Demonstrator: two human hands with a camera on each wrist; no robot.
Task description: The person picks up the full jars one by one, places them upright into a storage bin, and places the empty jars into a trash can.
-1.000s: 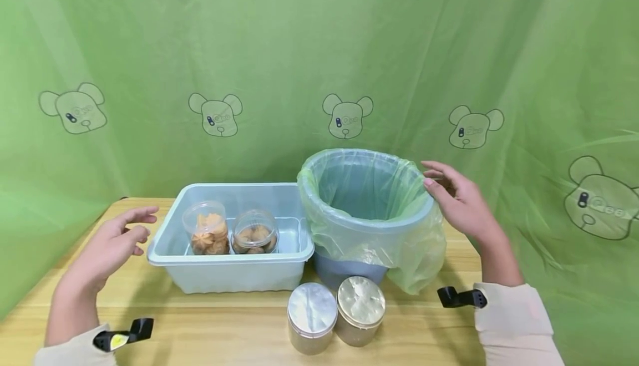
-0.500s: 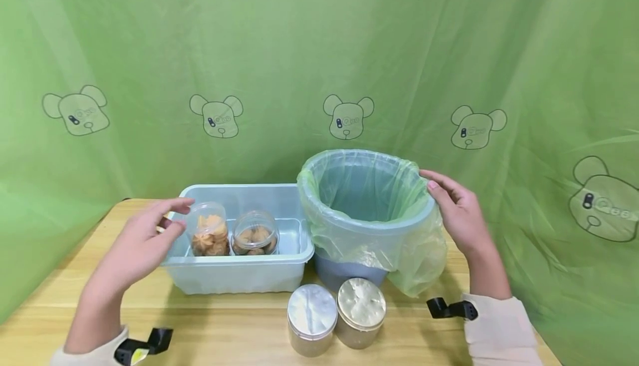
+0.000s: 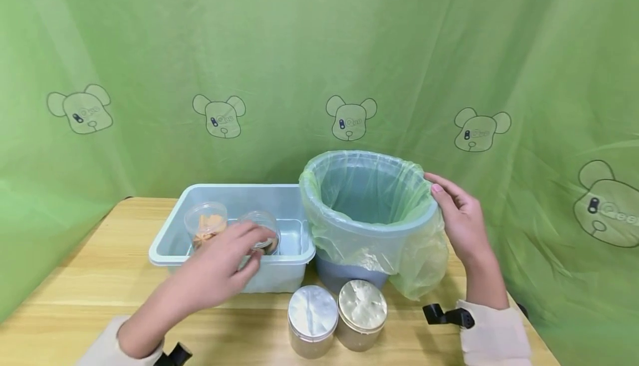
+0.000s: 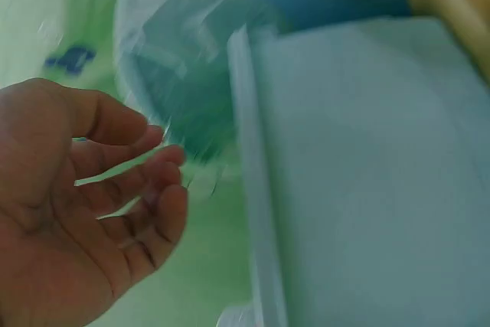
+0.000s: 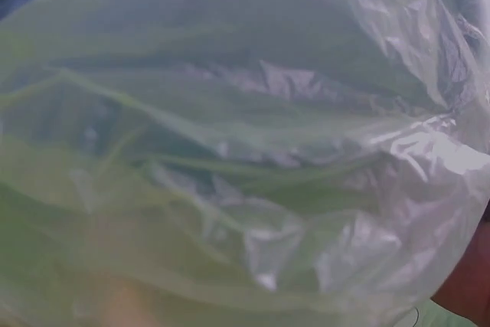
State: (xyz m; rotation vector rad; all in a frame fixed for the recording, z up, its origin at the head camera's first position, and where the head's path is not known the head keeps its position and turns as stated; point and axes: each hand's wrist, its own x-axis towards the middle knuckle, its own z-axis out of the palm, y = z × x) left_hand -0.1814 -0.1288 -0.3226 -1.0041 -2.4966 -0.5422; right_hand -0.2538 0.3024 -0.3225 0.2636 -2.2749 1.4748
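My left hand reaches over the front wall of the light blue basin, fingers loosely bent with nothing between them. In the left wrist view that hand hangs beside the basin's rim. Behind its fingers in the head view is a clear jar of cookies, partly hidden. Another clear jar with cookies stands left of it. With thumb and fingers extended, my right hand rests against the right rim of the blue bin. A thin green bag lines that bin and fills most of the right wrist view.
Two foil-topped jars, one silver and one gold, stand side by side on the wooden table, in front of the bin. A green curtain with bear heads hangs behind.
My left hand has swung right, from left of the basin to over its front wall near the second jar. My right hand has settled against the bin's rim. The jars stay put.
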